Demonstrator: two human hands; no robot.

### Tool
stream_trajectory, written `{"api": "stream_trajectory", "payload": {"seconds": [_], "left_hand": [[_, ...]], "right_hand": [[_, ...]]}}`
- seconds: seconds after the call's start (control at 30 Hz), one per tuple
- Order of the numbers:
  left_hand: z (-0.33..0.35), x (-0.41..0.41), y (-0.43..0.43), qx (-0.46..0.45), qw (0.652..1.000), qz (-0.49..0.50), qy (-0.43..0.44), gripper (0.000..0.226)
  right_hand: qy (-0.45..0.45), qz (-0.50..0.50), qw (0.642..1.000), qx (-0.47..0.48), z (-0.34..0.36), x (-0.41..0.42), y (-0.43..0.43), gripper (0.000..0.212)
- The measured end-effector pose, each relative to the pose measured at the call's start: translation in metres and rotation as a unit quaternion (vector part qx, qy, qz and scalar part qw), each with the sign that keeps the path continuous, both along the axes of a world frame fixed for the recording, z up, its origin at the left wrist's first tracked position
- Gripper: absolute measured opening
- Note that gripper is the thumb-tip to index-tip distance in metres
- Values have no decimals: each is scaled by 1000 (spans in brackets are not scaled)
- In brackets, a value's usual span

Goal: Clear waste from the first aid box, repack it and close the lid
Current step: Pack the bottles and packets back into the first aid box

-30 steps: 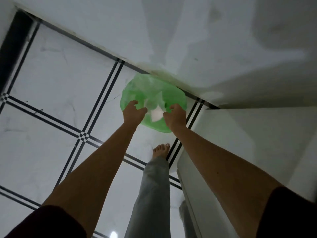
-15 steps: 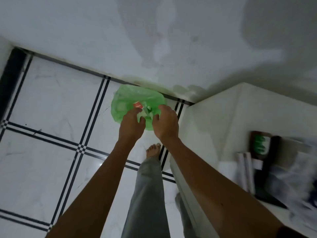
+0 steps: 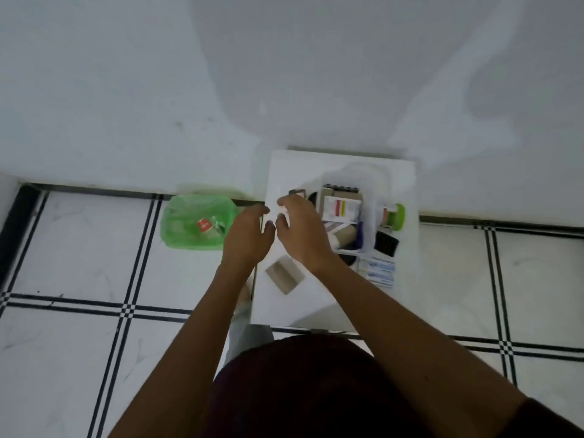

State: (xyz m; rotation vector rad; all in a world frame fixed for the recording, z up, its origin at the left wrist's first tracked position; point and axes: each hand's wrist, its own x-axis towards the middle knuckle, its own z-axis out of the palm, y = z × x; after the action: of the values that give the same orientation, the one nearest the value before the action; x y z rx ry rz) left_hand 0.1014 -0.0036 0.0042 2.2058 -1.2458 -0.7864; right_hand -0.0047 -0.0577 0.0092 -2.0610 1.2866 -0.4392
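A clear plastic first aid box (image 3: 368, 213) stands open on a small white table (image 3: 316, 172), packed with medicine packets and tubes. On the floor left of the table sits a green bin bag (image 3: 177, 222) with waste inside, including a red-labelled packet. My left hand (image 3: 246, 238) hovers between the bag and the table's left edge, fingers spread and empty. My right hand (image 3: 301, 232) is over the table's left half, beside the box, fingers curled apart with nothing seen in them.
A beige card (image 3: 284, 275) lies on the table in front of my hands. A green-capped item (image 3: 395, 216), a black item (image 3: 386, 243) and a blue-white packet (image 3: 379, 271) lie right of the box. A white wall stands behind; tiled floor surrounds the table.
Both hands have left the green bag's rim and moved right toward the table. The view has swung right, bringing the table and box into sight.
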Motion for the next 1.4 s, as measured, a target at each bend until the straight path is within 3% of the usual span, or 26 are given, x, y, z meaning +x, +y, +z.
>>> {"api": "stream_trajectory", "payload": {"seconds": [0.17, 0.33, 0.7, 0.8, 0.93, 1.03, 1.17, 1.27, 1.4], "left_hand": [[10, -83, 11, 35, 996, -81, -21, 31], [9, -112, 20, 68, 992, -108, -22, 22], [-15, -92, 5, 178, 960, -178, -123, 55], [-23, -83, 0, 236, 942, -179, -157, 72], [-39, -73, 3, 324, 920, -169, -144, 105], [-54, -73, 11, 339, 919, -162, -117, 107], [-69, -85, 20, 305, 934, -152, -107, 93], [-70, -96, 22, 293, 943, -119, -106, 82], [-59, -98, 18, 295, 946, -96, -92, 79]], "right_hand": [[14, -12, 1000, 0, 5, -80, 9, 25], [10, -56, 998, 8, -4, -124, 23, 25], [68, -149, 986, 40, -12, -152, 12, 19], [107, -189, 975, 42, -24, -164, 5, 18], [200, -130, 964, 115, -53, -188, 2, 48], [274, -40, 951, 137, -73, -202, -1, 62], [338, 42, 934, 110, -89, -207, -4, 65], [358, 49, 928, 87, -95, -206, -6, 66], [364, 44, 928, 66, -98, -207, -6, 50]]}}
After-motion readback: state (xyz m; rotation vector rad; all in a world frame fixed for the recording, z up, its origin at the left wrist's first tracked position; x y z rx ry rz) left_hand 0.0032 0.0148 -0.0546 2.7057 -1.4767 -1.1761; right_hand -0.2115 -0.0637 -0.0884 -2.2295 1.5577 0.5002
